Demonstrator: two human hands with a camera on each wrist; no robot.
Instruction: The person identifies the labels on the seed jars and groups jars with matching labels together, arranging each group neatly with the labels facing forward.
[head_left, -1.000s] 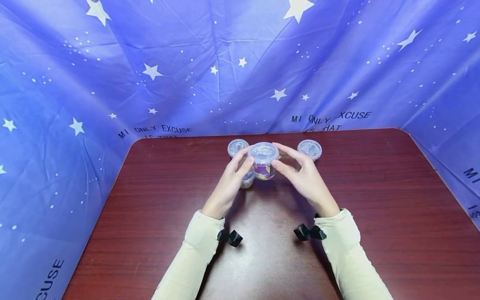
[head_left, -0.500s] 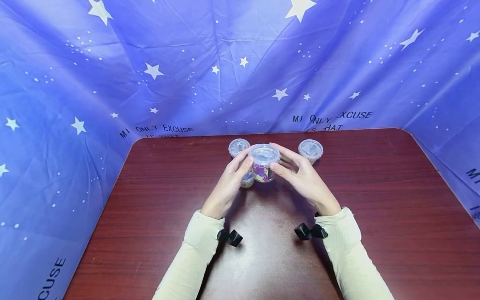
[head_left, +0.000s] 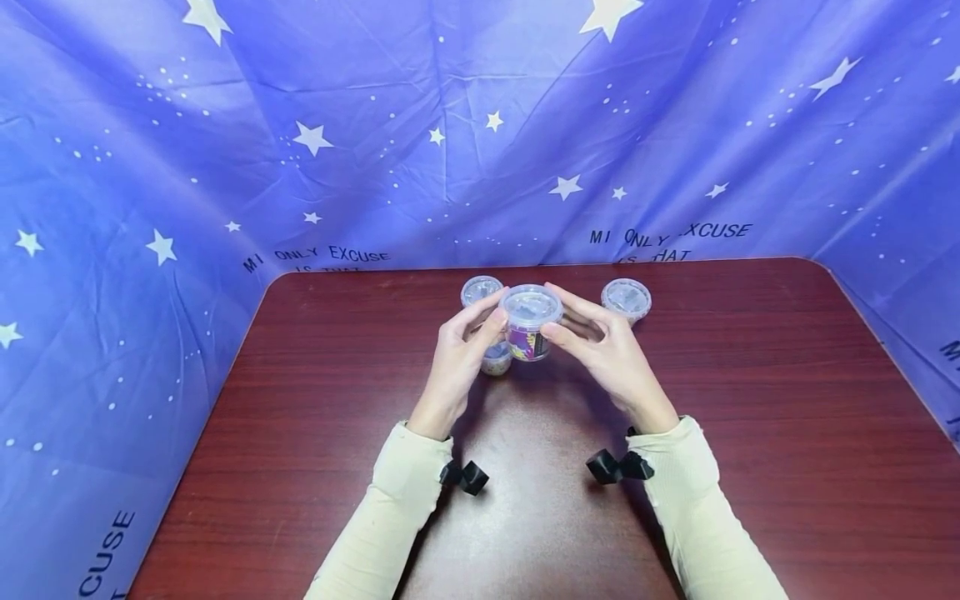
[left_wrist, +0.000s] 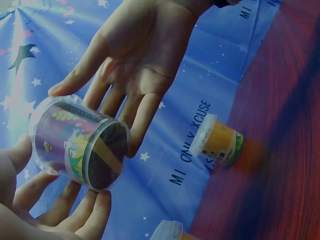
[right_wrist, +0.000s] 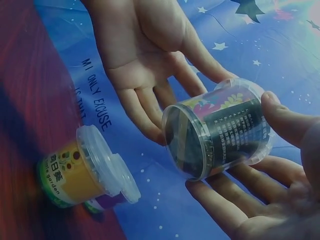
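Note:
Both hands hold a clear plastic tub [head_left: 532, 333] with a translucent lid and a purple flowered label, raised over the table. My left hand [head_left: 459, 362] grips its left side, thumb near the lid rim. On the opposite side my right hand [head_left: 617, 358] grips it, thumb at the front and fingers behind. The left wrist view shows the tub [left_wrist: 82, 142] lying sideways in that picture, with dark contents and a pale strip visible at its base. A dark panel of white text on the tub [right_wrist: 230, 130] faces the right wrist camera.
Behind the left hand stands a lidded tub [head_left: 481, 290], with another tub [head_left: 497, 360] nearer and partly covered. A third tub [head_left: 626, 298] stands at the back right. They rest on a red-brown wooden table [head_left: 750, 400], bordered by a blue star-printed curtain [head_left: 480, 167].
Both hands keep hold of the tub, which dips slightly and rises again. The whole head view shifts a little. The other tubs stay in place.

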